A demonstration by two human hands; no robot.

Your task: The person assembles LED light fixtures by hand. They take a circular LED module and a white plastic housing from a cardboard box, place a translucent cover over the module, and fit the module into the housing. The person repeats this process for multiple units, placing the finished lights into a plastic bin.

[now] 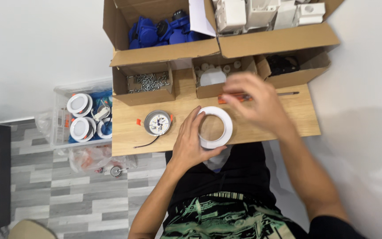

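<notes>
My left hand [190, 139] grips a white plastic ring [224, 119] by its left edge, holding it on the small wooden table [288, 119]. My right hand [255, 99] hovers blurred above the table, fingers spread, just over an orange-handled screwdriver [288, 94] that lies near the boxes; whether it touches the screwdriver I cannot tell. A round grey lamp body [158, 122] with orange clips and a black wire lies left of the ring.
Open cardboard boxes line the table's back: screws [149, 82], small white parts [213, 75], a black part [283, 64], blue pieces [160, 31], white housings [261, 13]. A clear bin [63, 128] with finished white lamps stands on the floor at left.
</notes>
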